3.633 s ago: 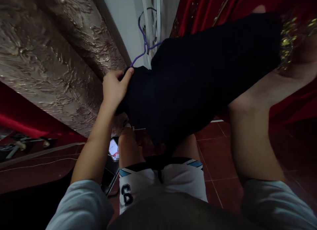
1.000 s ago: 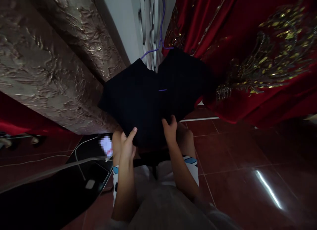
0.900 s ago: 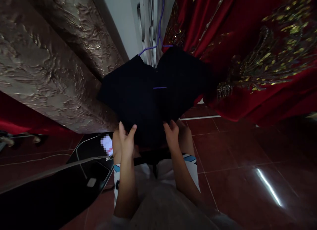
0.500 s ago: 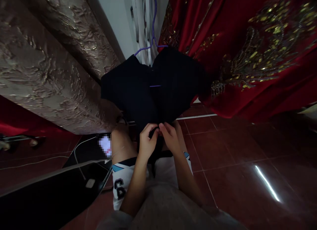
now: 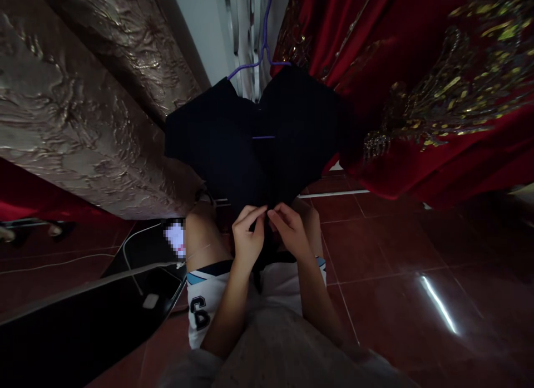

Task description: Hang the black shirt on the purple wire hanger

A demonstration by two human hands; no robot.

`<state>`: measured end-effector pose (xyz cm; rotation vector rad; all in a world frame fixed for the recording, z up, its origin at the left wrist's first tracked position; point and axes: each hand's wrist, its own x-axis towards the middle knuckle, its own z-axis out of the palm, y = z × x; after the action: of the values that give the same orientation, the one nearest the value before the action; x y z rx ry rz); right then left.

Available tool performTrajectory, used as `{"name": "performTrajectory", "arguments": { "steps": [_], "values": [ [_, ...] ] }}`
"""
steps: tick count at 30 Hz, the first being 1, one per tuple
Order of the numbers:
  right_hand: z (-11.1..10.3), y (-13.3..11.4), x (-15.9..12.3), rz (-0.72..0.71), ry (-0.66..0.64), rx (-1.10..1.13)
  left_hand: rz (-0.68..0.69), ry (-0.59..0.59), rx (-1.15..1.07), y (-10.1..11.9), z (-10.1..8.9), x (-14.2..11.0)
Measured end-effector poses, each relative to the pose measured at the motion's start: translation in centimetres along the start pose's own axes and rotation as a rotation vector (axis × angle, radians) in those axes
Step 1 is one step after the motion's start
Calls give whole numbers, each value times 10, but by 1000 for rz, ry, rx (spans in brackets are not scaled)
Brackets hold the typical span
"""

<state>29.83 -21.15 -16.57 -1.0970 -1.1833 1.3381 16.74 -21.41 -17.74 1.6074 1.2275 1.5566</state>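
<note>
A black garment [image 5: 254, 148] hangs in front of me on a purple hanger [image 5: 261, 57]. My left hand [image 5: 247, 237] and my right hand [image 5: 290, 232] meet at its lower middle edge. Both hands have their fingers curled and pinch the dark cloth there, fingertips almost touching. The garment's two halves spread out to the left and right above my hands. My knees and white shorts [image 5: 217, 304] show below.
A gold embossed curtain [image 5: 83, 98] fills the left. A red fabric with gold embroidery [image 5: 438, 87] hangs at the right, touching the garment. Red floor tiles [image 5: 396, 282] lie below. A dark flat object with a white cable [image 5: 125, 304] lies at the lower left.
My hands were apart along the garment's lower edge a second ago. They have come together at its middle and closed on the cloth.
</note>
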Motion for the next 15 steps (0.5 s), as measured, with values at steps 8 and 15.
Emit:
{"name": "performTrajectory", "arguments": {
  "steps": [8, 15],
  "values": [
    [-5, -44, 45, 68, 28, 182, -18, 29, 114, -13, 6, 5],
    [6, -150, 109, -357, 82, 125, 14, 17, 106, -54, 26, 29]
  ]
}}
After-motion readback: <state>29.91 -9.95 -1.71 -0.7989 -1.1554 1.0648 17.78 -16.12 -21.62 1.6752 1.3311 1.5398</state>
